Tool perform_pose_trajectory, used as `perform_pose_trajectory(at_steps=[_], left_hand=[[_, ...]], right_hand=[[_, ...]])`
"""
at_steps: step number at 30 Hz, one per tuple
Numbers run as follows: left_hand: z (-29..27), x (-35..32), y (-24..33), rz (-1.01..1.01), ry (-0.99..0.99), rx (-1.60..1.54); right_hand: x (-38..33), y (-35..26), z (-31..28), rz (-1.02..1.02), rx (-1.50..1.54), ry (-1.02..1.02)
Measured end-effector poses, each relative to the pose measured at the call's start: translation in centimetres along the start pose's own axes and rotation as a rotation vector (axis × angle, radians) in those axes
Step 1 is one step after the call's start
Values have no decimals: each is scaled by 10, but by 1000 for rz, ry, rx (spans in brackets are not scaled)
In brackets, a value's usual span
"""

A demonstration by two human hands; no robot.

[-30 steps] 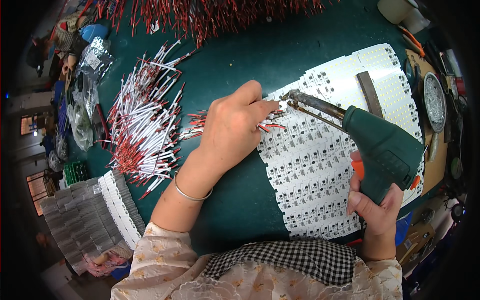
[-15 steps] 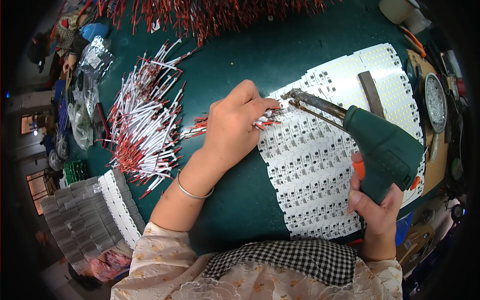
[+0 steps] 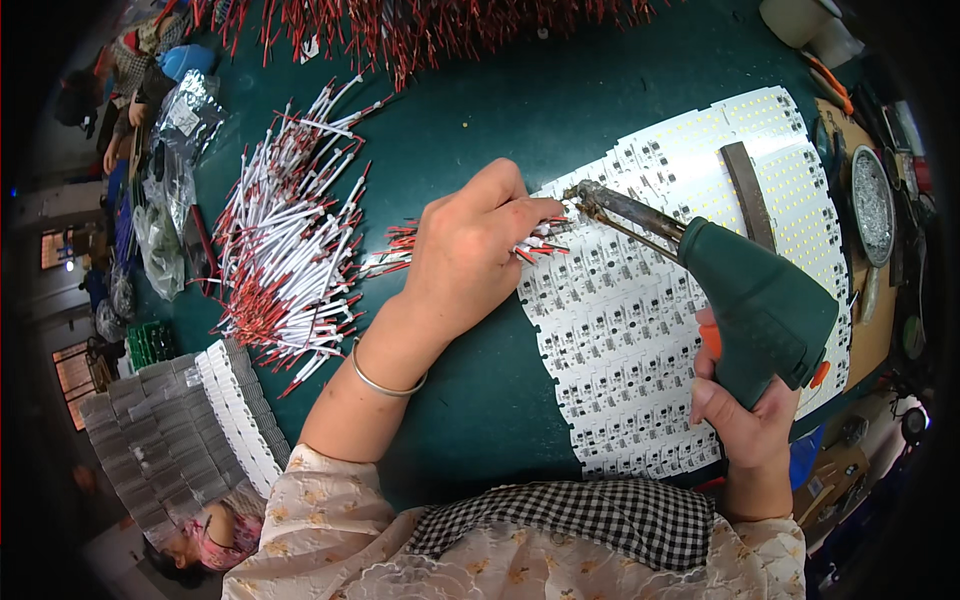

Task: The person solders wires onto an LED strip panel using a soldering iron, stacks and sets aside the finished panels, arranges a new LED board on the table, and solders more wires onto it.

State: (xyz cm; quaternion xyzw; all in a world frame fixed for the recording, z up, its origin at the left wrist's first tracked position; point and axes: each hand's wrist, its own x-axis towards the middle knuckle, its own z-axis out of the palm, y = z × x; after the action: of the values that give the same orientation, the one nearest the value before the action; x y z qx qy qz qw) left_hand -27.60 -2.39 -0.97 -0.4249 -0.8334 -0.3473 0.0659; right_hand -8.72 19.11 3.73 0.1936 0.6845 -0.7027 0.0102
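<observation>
My left hand (image 3: 468,255) is closed around a small bundle of short red and white wires (image 3: 541,243), whose ends stick out on both sides of the fist. Its fingertips reach the upper left edge of a sheet of white circuit boards (image 3: 600,300). In my right hand (image 3: 748,415) is a green soldering gun (image 3: 760,300) with an orange trigger, gripped by its handle. The gun's darkened tip meets the boards right beside my left fingertips; the exact contact point is too small to make out.
A large pile of white and red wires (image 3: 290,230) lies to the left, and more red wires (image 3: 400,30) cover the far edge. A dark bar (image 3: 748,195) rests on the boards. At right is a metal dish (image 3: 872,205); stacked grey strips (image 3: 150,440) stand lower left. Another person (image 3: 215,535) is nearby.
The soldering gun and my right hand have shifted slightly left. My left fingertips have edged a little to the right with the wires. The boards have stayed put.
</observation>
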Motion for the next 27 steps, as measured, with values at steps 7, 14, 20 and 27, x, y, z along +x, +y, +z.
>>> perform_pose_trajectory(at_steps=[7,14,20,27], left_hand=[[1,1,1,5,-4,6],[0,1,0,28,-15,35],[-1,-1,-15,86,-7,-33],[-1,2,-21,156,-90,-125]], right_hand=[[-2,-9,0,30,85,103],[-7,-19,-6,24,177,161],[-23,-23,-7,113,185,122],[-27,-18,-7,211,208,114]])
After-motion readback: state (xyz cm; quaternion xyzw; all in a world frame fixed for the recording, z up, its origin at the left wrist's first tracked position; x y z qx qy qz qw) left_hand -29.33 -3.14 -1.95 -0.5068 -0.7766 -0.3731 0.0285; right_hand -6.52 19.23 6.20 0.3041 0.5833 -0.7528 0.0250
